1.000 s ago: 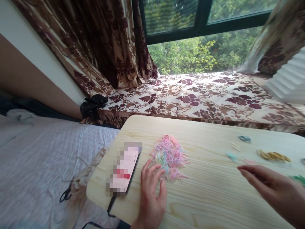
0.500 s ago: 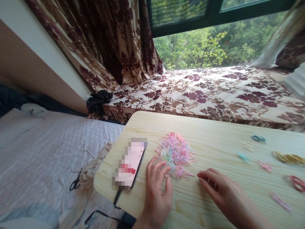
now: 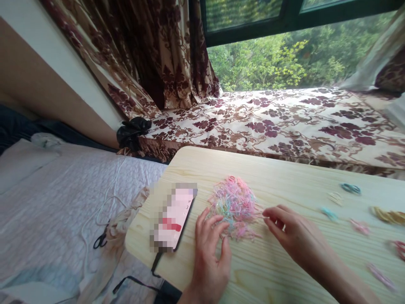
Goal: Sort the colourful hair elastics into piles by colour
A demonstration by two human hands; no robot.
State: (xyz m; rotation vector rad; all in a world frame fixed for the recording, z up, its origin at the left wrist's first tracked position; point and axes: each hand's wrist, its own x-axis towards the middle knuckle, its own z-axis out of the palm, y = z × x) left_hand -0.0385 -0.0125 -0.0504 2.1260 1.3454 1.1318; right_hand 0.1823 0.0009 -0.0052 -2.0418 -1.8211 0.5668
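Okay, both hands in view from the head cam, both at the pile of thin pastel bands [image 3: 236,200]. Pile is mostly pink and lilac with some mint, sitting loose on the pale wood counter [image 3: 284,177] between the two hands.

Left hand [image 3: 212,255]: half spread, fingers curved, clear gap to the thumb, fingertips at the pile's near left edge. I see nothing gripped in it.

Right hand [image 3: 292,232]: narrow, thumb and index tips almost together at the pile's right edge, where pink strand ends stick out. I can't tell if a strand is caught between them.

Phone [image 3: 177,219] lies left of my left hand, screen partly pixelated, black cord [image 3: 155,264] off its near end.

Sorted by color, well right of the pile: teal loops [image 3: 350,189], cream bands [image 3: 335,198], light blue bunch [image 3: 329,214], pink bunch [image 3: 360,226], mustard bunch [image 3: 387,215], lilac bunch [image 3: 381,276]. Red bands [image 3: 400,250] are cut by the frame edge.
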